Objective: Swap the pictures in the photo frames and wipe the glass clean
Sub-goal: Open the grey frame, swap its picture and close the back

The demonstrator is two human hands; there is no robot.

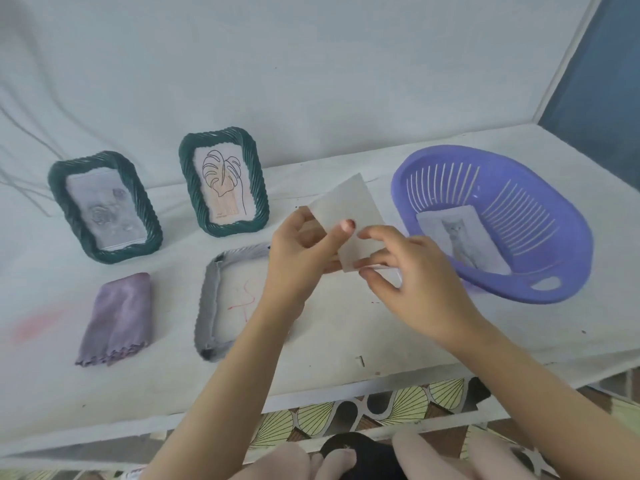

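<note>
Both hands are pinching a thin sheet just left of the purple basket (568, 237).
Left hand (304, 251) and right hand (412, 271) grips are closing on the paper-light, bendable sheet (349, 206); edges are looking safest.

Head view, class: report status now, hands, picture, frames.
Left hand and right hand both pinching pale paper picture. Grey open frame lies flat beneath. Folded purple cloth untouched. Nothing obstructing.

Both hands (349, 258) around pale sheet (349, 209)
</note>
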